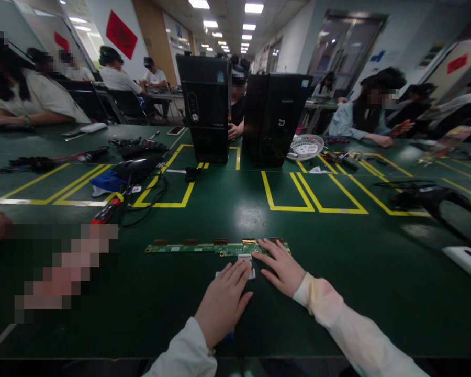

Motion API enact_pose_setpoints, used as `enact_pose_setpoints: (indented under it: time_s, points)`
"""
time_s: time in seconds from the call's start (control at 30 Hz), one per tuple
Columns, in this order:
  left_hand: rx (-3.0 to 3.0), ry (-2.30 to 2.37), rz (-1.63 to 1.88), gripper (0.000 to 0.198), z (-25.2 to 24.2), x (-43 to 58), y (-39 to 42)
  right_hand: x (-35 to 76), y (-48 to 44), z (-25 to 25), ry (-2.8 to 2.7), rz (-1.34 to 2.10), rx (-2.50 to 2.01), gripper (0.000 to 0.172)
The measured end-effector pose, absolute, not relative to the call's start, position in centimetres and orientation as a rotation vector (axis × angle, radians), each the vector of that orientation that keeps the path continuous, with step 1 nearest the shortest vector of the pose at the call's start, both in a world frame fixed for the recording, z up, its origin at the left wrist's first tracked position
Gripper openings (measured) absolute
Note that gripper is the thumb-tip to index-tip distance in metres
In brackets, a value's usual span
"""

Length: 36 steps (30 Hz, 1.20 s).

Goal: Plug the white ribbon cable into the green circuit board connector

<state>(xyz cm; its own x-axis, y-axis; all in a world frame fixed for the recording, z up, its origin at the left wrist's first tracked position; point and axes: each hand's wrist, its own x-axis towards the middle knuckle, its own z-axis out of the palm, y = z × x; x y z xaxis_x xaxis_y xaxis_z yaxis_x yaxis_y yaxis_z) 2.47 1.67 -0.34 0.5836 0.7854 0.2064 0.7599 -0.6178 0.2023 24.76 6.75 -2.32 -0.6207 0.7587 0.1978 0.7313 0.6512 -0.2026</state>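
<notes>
A long narrow green circuit board [180, 248] with brown tabs along its far edge lies flat on the green table. From its near side comes a white flat connector piece [244, 257], partly covered by my fingers. My left hand [225, 301] lies over that piece, fingers stretched out and close together, thumb apart. My right hand [283, 266] is spread over the right end of the board, its fingertips resting on or just above it. Neither hand is wrapped around anything. A small blue thing [230, 334] shows beneath my left wrist, mostly hidden.
Two black computer towers [207, 110] stand ahead, with a person behind them. To the left lie red-handled pliers [107, 210], a blue cloth [108, 182] and cables. A white basket [306, 146], a black stand [432, 199] and a white device [469, 264] are on the right.
</notes>
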Motion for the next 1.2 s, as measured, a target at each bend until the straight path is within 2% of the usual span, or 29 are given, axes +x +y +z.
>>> enact_pose_setpoints:
  time_s: [0.67,1.2]
  points:
    - [2.739,1.029,0.313,0.044,0.8,0.1,4.4,24.9,6.8,-2.4,-2.612,0.181,-1.195,0.044]
    - [2.668,1.234,0.316,0.049,0.4,1.5,0.6,24.7,6.7,-2.1,-2.623,0.181,-1.219,0.045]
